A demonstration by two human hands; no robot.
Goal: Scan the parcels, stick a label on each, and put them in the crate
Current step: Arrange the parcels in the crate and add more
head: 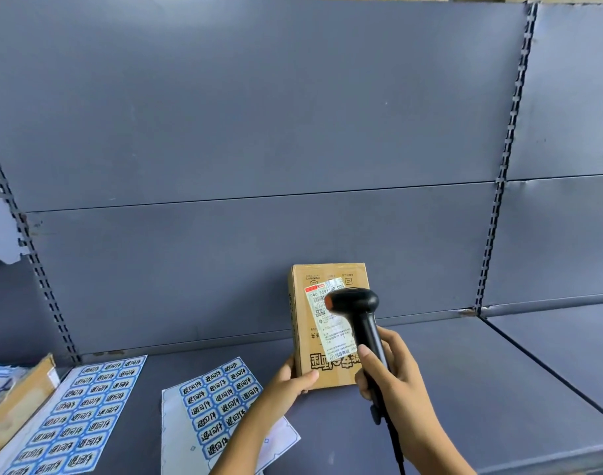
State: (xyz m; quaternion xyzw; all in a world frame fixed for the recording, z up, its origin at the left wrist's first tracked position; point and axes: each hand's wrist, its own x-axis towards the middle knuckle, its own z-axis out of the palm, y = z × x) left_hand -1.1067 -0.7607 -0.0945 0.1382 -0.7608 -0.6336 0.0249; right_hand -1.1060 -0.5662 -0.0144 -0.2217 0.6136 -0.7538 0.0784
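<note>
Parcel (327, 323) front and centre: a small brown cardboard box stood upright on the grey shelf (464, 389), tilted back a touch, with bold black print upside down along its lower face and a white shipping slip (329, 318) stuck slightly askew across the front, red strip at its top corner. Left hand (286, 385) has its grip clamped on the box's lower left corner, thumb on the front. Right hand (390, 375) is wrapped tight round the handle of a black scanner (356, 311), whose head sits right before the slip, orange at its nose. Two sheets of blue-bordered stickers lie flat to the left, the nearer sheet (221, 409) partly under the left forearm, the other sheet (84, 416) further left. Grey back panels (259, 132) rise behind.
</note>
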